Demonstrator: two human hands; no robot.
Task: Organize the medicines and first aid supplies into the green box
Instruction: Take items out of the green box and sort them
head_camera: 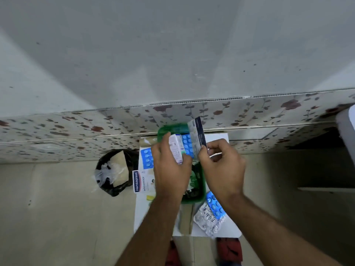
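Note:
The green box (200, 184) stands on a small white table (228, 229), mostly hidden under my hands. My left hand (169, 169) grips a small white and teal medicine carton (175, 145) above the box. My right hand (222, 166) pinches a dark blue and white medicine carton (197, 134), tilted upright over the box's far end. A blue blister strip (187, 144) shows between the two cartons. Another blue blister strip (147, 158) lies left of the box. A Hansaplast plaster box (141, 181) lies at the table's left edge.
A blue blister strip (215, 206) and a silver foil strip (208, 220) lie at the table's front right. A black bin (113, 171) with plastic and cardboard stands on the floor to the left. A flowered tile wall (249, 112) rises behind.

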